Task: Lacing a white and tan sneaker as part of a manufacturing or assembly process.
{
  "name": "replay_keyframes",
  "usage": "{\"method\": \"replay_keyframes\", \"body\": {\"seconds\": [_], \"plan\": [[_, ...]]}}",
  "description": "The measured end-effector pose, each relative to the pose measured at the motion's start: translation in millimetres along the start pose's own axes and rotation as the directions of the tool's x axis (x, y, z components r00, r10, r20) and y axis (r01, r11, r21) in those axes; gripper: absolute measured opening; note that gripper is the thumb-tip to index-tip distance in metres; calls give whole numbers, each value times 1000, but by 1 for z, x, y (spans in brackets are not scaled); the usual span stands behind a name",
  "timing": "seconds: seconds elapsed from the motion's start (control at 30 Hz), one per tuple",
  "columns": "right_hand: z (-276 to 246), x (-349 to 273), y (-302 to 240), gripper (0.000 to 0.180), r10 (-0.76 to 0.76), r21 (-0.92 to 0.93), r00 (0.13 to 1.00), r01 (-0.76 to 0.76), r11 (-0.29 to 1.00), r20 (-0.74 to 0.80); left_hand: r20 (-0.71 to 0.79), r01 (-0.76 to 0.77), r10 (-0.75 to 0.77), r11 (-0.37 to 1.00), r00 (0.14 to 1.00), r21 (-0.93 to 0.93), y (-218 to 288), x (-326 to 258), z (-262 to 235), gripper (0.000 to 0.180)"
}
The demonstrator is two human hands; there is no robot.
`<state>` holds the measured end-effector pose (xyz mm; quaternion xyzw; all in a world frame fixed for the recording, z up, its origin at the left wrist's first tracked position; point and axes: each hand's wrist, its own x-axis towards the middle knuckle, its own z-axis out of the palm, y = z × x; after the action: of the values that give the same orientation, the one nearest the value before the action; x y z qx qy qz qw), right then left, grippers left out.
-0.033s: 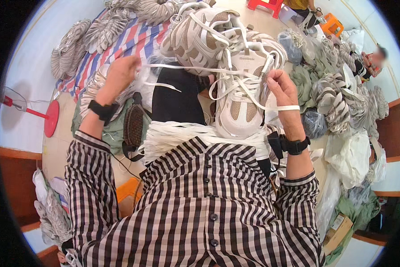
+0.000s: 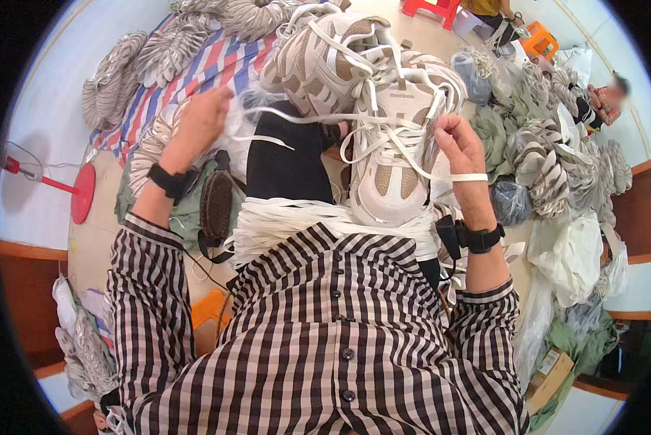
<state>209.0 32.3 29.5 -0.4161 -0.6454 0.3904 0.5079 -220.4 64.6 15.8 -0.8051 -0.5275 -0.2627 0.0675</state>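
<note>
Head view, looking down on a seated person in a black-and-white checked shirt point(image 2: 325, 341). One beige-and-white sneaker point(image 2: 394, 156) stands on the lap, toe toward the body, with a second matching sneaker point(image 2: 325, 61) lying just beyond it. A thick bundle of flat white laces point(image 2: 289, 221) lies across the lap, touching the near sneaker's toe.

There are two hands, each with a black wrist strap. The right hand point(image 2: 457, 148) is closed on one white shoelace point(image 2: 452, 176), pinching it beside the near sneaker; the lace runs back into the shoe's eyelets. The left hand point(image 2: 202, 119) is stretched out to the left, fingers closed around another strand of white lace point(image 2: 282, 114) that runs back to the shoe.

Heaps of more sneakers lie on a striped tarp point(image 2: 217, 69) and on the floor at right, too many to count. Two plastic stools, one red point(image 2: 430, 7) and one orange point(image 2: 539, 40), stand at the top.

Both views were taken at the same instant, and nothing differs between them.
</note>
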Motion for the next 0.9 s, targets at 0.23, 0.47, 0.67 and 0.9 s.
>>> {"method": "replay_keyframes", "body": {"seconds": [0.23, 0.47, 0.67, 0.9], "plan": [[2, -24, -13, 17, 31, -280, 998, -17, 960, 46, 2, -83, 95, 882, 995, -465, 157, 2, 19, 14], [9, -26, -37, 21, 141, -561, 945, 52, 826, 295, -87, -47, -3, 824, 996, -565, 205, 29, 53, 12], [0, -27, -35, 18, 253, -47, 906, -252, 967, 338, -71, -45, 4, 800, 998, -598, 206, 34, 50, 9], [-5, -10, -44, 26, 92, 530, 933, -276, 802, 348, 335, 286, 13, 491, 942, -823, 188, 55, 32, 5]]}}
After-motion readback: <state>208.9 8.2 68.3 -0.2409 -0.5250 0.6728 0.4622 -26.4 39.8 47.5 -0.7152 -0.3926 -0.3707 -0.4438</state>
